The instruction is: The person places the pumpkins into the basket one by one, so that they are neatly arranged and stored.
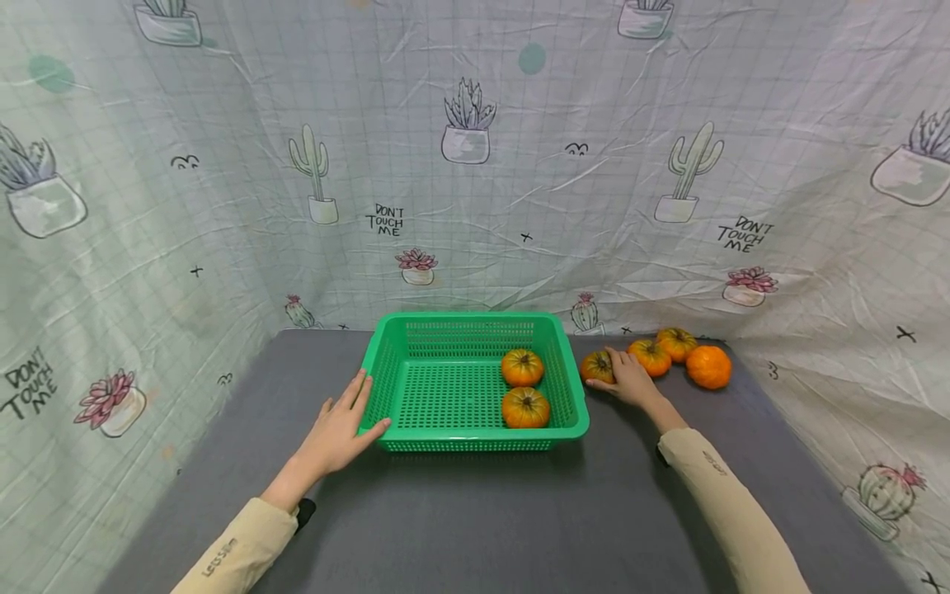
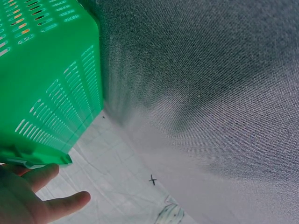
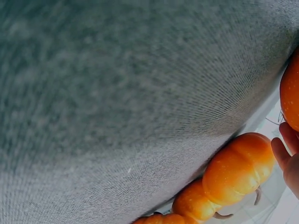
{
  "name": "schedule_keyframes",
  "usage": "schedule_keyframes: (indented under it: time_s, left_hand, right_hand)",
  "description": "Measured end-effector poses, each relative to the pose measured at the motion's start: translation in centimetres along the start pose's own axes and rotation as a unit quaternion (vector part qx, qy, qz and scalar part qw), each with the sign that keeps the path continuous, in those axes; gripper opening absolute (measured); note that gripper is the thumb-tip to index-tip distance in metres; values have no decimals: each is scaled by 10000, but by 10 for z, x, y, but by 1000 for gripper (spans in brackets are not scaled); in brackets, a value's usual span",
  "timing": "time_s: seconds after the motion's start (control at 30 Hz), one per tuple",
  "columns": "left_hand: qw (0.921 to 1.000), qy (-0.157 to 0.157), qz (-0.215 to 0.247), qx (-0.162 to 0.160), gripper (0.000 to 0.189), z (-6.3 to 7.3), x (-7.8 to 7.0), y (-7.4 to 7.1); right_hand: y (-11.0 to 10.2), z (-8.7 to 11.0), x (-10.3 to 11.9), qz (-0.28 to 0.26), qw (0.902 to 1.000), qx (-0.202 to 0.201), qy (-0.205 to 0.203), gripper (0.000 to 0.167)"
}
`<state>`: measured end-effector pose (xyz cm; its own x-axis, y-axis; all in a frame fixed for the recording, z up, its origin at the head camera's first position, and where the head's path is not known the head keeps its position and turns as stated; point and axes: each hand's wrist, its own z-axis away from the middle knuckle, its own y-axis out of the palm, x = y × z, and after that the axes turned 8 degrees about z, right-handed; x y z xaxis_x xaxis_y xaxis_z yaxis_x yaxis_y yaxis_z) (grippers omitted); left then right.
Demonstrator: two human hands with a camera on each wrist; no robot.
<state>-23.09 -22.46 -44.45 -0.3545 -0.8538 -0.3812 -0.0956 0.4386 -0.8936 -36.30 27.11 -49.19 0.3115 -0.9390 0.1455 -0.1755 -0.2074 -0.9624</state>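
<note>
right of centre in the frame, i have the pumpkin (image 1: 593, 368) clamped by the right hand (image 1: 629, 380), judging it firm, smooth and light, best gripped around its ribbed sides, while the left hand (image 1: 337, 431), fingers spread, touches the green basket (image 1: 467, 433).

Head feed bright, even; I see soft shadow under green basket (image 1: 475, 433). Right-wrist feed: table (image 3: 93, 84) blurred, pumpkins (image 3: 233, 170) glossy.

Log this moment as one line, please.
left hand: touching green basket; right hand: gripping pumpkin outside; inside: two pumpkins; farther right: three orange items
</note>
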Motion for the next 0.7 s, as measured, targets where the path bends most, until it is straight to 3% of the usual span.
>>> schedule_keyframes:
  time_s: [0.7]
  left_hand:
    - [9999, -72, -16, 140, 81, 1, 0, -1]
  right_hand:
    - [-19, 8, 8, -107, 9990, -371, 245, 74]
